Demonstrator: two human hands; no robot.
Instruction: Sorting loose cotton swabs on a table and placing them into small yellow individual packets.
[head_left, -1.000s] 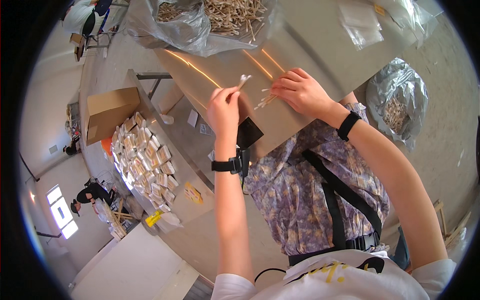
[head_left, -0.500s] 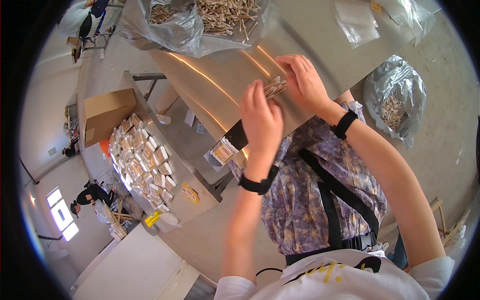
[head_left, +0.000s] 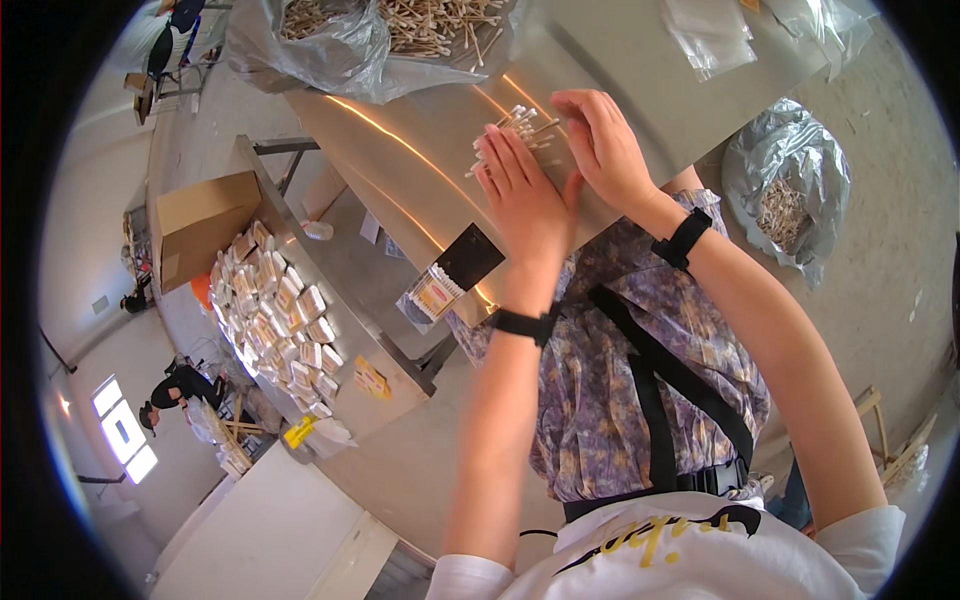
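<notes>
On the metal table (head_left: 400,150), a small loose pile of cotton swabs (head_left: 518,122) lies partly beneath the fingers of my left hand (head_left: 528,205). Those fingers are stretched out flat over the swabs. Close on the right, my right hand (head_left: 612,155) stands on edge beside the pile, fingers gently bent, thumb apart, nothing visibly gripped. Nearer to me, by the table's edge, a filled pack of cotton swabs (head_left: 437,291) sits against a flat black piece (head_left: 471,257). My palms hide some of the swabs.
A large clear bag (head_left: 330,55) of loose swabs (head_left: 435,25) stands at the table's far side. Flat plastic bags (head_left: 708,38) lie far right. Another swab bag (head_left: 800,165) rests on the floor. A left side table holds many packs (head_left: 275,310) and a cardboard box (head_left: 205,228). A person (head_left: 185,385) is farther off.
My left hand has slid up and flattened out over the swabs. The swabs, earlier a bundle between my hands, now lie more spread. More of the black piece shows.
</notes>
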